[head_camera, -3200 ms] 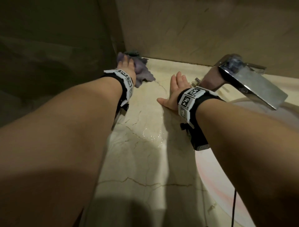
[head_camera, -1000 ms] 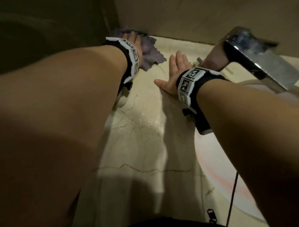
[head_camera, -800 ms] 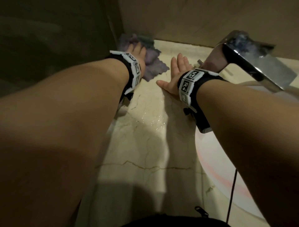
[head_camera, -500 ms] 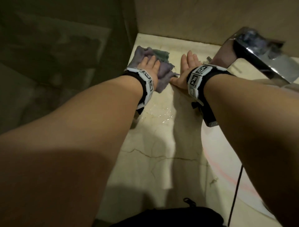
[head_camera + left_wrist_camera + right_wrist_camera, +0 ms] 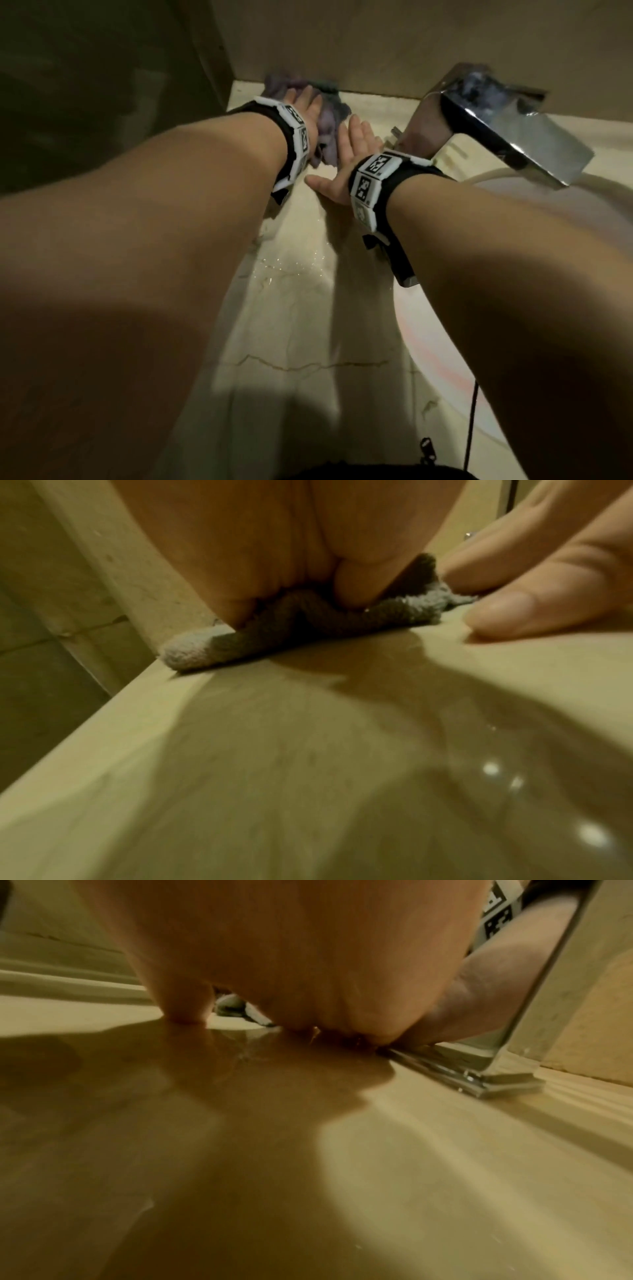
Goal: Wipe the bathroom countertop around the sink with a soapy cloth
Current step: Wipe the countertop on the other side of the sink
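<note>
A purple-grey cloth [image 5: 328,135] lies bunched in the far left corner of the beige marble countertop [image 5: 301,308], against the back wall. My left hand [image 5: 306,102] presses flat on the cloth [image 5: 308,615] with straight fingers. My right hand [image 5: 352,150] rests flat on the wet counter just right of the cloth, fingers straight, thumb spread toward me. In the left wrist view the right hand's fingers [image 5: 534,582] touch the cloth's edge. The white sink basin [image 5: 445,342] curves along the right, under my right forearm.
A chrome faucet [image 5: 507,137] with a flat spout rises right of my right hand; its base [image 5: 479,1080] sits close to the fingers. A dark side wall [image 5: 102,102] bounds the counter on the left. Water droplets [image 5: 291,270] glisten mid-counter. A black cable [image 5: 471,421] hangs at lower right.
The left hand has pushed the cloth back into the far corner after drawing it toward me half a second ago. The right hand has stayed flat beside the faucet.
</note>
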`<state>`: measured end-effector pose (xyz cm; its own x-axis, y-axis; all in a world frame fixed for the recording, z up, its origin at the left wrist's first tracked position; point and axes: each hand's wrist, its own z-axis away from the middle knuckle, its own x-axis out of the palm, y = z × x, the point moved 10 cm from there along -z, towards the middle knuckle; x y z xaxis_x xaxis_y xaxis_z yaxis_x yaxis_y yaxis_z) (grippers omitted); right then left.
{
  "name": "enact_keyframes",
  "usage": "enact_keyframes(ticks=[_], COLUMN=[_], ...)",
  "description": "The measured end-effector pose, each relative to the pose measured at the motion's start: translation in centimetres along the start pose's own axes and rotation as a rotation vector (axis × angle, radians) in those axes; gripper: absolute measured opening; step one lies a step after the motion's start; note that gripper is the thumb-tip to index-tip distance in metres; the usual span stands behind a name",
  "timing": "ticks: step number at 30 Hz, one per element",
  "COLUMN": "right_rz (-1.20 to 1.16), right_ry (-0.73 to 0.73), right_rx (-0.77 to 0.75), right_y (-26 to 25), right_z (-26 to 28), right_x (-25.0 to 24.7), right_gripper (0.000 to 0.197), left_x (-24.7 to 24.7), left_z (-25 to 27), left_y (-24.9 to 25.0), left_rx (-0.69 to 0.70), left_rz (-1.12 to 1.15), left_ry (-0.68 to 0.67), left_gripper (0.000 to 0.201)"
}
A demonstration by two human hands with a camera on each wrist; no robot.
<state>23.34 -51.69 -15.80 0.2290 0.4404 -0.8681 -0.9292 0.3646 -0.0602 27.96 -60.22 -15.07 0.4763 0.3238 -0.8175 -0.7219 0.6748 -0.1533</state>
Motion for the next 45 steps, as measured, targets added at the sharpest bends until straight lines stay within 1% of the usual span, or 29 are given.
enact_keyframes(ticks=[3,7,14,17,20,23,27,32,35,38,40,42,45], right_rz=[-0.035,-0.054,0.005,-0.002,-0.029,-0.05,-0.055,-0.029,-0.001,0.016,0.004,0.007,0.023], right_ry=[0.015,0.019,-0.003,0.027,0.049,0.071,0.079,0.029,-0.015,-0.036,-0.035,-0.041,-0.051], right_rx=[0.0,-0.003,-0.013,-0.03,-0.033,-0.037,-0.038,-0.013,-0.007,-0.002,-0.002,-0.001,-0.002], right_y=[0.3,0.2,0.3,0.2,0.2,0.2,0.0,-0.1,0.0,0.0,0.0,0.0,0.2], right_z=[-0.3,-0.3,0.0,-0.2,-0.3,-0.3,-0.1,0.2,0.5,0.7,0.7,0.7,0.6], right_x=[0.1,0.1,-0.4,-0.4,-0.3,-0.4,-0.4,-0.4,-0.4,-0.5,-0.5,-0.5,-0.5], right_gripper=[0.1,0.1,0.103,0.104,0.1,0.096,0.096,0.108,0.108,0.106,0.106,0.107,0.107], left_x=[-0.5,-0.7,0.9,1.9,2.8,3.1,3.1,1.4,0.0,-0.8,-1.0,-0.9,-0.4], left_z=[-0.3,0.3,3.1,4.8,6.2,6.9,5.7,3.0,0.9,-0.3,-0.4,-0.2,0.3], left_y=[0.3,0.4,0.3,0.4,0.6,0.7,0.4,0.9,1.1,1.1,1.2,1.2,0.9], left_rx=[0.012,0.022,-0.004,0.007,0.027,0.019,0.041,0.031,0.05,0.069,0.077,0.076,0.054], left_rz=[0.03,0.043,0.045,0.078,0.085,0.081,0.061,0.034,0.024,0.026,0.033,0.035,0.045], left_ry=[0.012,0.031,-0.032,-0.037,-0.041,-0.066,-0.079,-0.049,-0.005,0.038,0.054,0.05,0.019], left_gripper=[0.08,0.079,0.079,0.074,0.071,0.07,0.077,0.087,0.083,0.07,0.065,0.066,0.074])
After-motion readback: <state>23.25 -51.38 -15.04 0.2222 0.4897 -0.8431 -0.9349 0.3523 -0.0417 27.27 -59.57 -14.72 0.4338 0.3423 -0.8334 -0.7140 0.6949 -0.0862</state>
